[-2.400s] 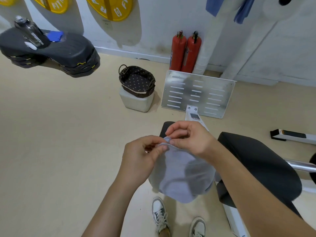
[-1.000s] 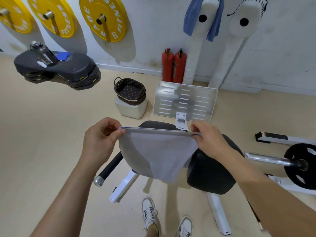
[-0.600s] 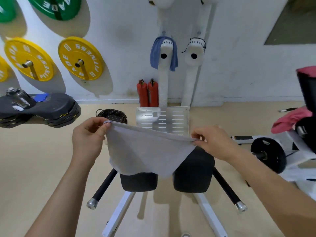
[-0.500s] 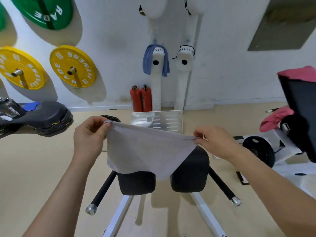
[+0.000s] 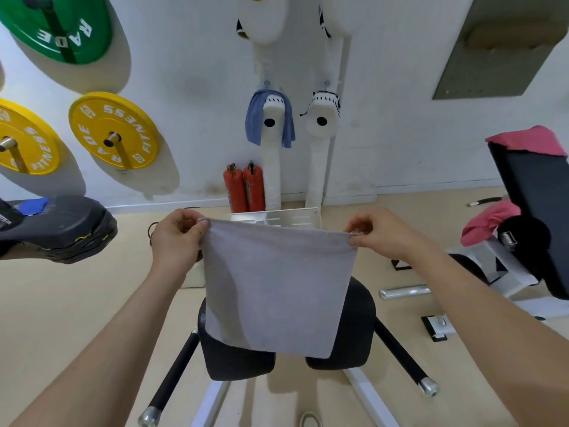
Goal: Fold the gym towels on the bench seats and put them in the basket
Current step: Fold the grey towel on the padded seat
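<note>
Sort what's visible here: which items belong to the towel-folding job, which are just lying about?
Job:
- grey towel, held by left hand and right hand
- pink towel
- blue towel

Lying about:
- yellow plate
- green plate
- extinguishers

Pink towels (image 5: 489, 221) drape the black bench (image 5: 542, 217) at right.

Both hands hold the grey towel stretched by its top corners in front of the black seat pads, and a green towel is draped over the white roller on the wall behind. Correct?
Not quite. The head view shows the draped towel is blue, not green. The rest holds: left hand and right hand pinch the grey towel by its top corners, in front of the black seat pads.
</note>
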Available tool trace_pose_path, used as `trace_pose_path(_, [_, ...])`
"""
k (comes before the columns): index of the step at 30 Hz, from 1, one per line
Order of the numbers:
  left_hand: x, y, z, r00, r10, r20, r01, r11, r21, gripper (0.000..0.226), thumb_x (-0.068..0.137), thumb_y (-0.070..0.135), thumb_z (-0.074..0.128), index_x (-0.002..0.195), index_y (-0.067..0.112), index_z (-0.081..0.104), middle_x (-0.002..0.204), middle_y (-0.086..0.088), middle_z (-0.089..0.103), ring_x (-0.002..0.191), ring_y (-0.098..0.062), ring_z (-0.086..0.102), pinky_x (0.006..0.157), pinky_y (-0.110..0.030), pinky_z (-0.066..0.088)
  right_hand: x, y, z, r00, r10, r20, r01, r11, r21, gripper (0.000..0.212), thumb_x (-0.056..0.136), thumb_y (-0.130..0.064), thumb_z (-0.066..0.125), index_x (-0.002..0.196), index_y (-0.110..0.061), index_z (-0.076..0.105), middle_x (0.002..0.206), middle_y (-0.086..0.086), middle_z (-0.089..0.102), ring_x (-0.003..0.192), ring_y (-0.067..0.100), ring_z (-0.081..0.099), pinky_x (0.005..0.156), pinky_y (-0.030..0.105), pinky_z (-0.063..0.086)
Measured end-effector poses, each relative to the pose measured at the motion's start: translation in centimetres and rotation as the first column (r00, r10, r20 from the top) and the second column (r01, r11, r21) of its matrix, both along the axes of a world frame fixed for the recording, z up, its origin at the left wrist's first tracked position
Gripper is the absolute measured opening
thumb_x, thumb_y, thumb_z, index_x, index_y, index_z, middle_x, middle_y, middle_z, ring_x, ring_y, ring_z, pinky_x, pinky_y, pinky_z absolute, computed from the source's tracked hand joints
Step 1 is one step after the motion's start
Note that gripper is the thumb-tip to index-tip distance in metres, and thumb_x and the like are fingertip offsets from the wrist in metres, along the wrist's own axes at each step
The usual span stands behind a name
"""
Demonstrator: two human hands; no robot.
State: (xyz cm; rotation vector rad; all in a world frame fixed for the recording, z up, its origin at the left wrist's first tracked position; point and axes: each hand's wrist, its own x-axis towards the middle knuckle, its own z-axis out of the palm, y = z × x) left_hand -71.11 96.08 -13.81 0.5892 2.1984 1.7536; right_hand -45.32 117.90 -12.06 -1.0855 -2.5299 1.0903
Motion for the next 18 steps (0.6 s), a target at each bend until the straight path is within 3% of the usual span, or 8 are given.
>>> trace_pose_path(2, [-1.0,2.5,-0.9,1.000,0.021,0.004,-0.021,1.000,-0.023,0.016,0.088,0.010,0.064,0.075,0.020,0.062,0.072,-0.009,0.060,0.063,-0.026,0.054,0.056,-0.057,0.054,-1.7,2.7,-1.2,0.989,0.043,0.143,-0.064,0.987,0.144,0.009,0.084,-0.006,0.065,0.089,-0.011,0.071,0.085,0.004,0.067,0.081,0.019,0.060,0.073,0.030,0.047])
trace_pose_path(3, [-1.6,3.7,-1.2,0.999,0.040,-0.002,-0.040,0.999,-0.019,0.018,0.088,0.010,0.064,0.075,0.022,0.062,0.072,-0.006,0.061,0.064,-0.025,0.056,0.061,-0.059,0.054,-2.5,4.0,-1.7,0.981,0.048,0.185,-0.087,0.974,0.207,0.010,0.085,-0.008,0.061,0.087,-0.010,0.071,0.084,0.006,0.068,0.082,0.023,0.061,0.072,0.033,0.047])
trace_pose_path(6, [-2.6,6.7,-1.4,0.990,0.093,-0.104,-0.092,0.996,0.021,0.024,0.088,0.007,0.062,0.074,0.027,0.060,0.074,0.003,0.062,0.069,-0.019,0.060,0.074,-0.043,0.057,-4.2,7.0,-2.3,0.987,0.015,0.157,-0.081,0.903,0.422,0.014,0.089,-0.010,0.055,0.085,-0.009,0.068,0.082,0.007,0.055,0.080,0.030,0.055,0.066,0.034,0.039])
trace_pose_path(9, [-2.8,7.7,-2.1,0.982,0.120,-0.145,-0.107,0.990,0.090,0.028,0.090,0.003,0.058,0.079,0.029,0.061,0.076,0.007,0.062,0.069,-0.009,0.060,0.067,-0.023,0.056,-4.8,7.9,-2.7,1.000,0.016,0.013,-0.021,0.838,0.545,0.016,0.091,-0.007,0.055,0.099,-0.007,0.069,0.095,0.008,0.053,0.083,0.029,0.055,0.072,0.033,0.042])
trace_pose_path(13, [-2.4,5.3,-5.9,0.974,0.046,-0.221,-0.049,0.999,-0.008,0.024,0.088,-0.001,0.059,0.090,0.021,0.066,0.084,0.011,0.067,0.074,0.001,0.061,0.069,-0.007,0.048,-3.7,6.7,-5.9,0.995,0.078,0.056,-0.096,0.836,0.541,0.013,0.090,-0.008,0.057,0.098,-0.011,0.067,0.098,0.002,0.060,0.086,0.022,0.053,0.073,0.034,0.046])
trace_pose_path(18, [0.1,-0.6,-14.7,0.981,-0.088,-0.171,0.037,0.958,-0.284,0.037,0.087,-0.002,0.060,0.078,0.034,0.061,0.082,0.016,0.067,0.078,0.001,0.062,0.073,-0.007,0.044,-1.2,3.2,-14.0,0.962,0.135,0.239,-0.223,0.891,0.396,0.012,0.088,-0.013,0.057,0.085,-0.024,0.062,0.086,-0.008,0.059,0.087,0.015,0.050,0.072,0.031,0.044])
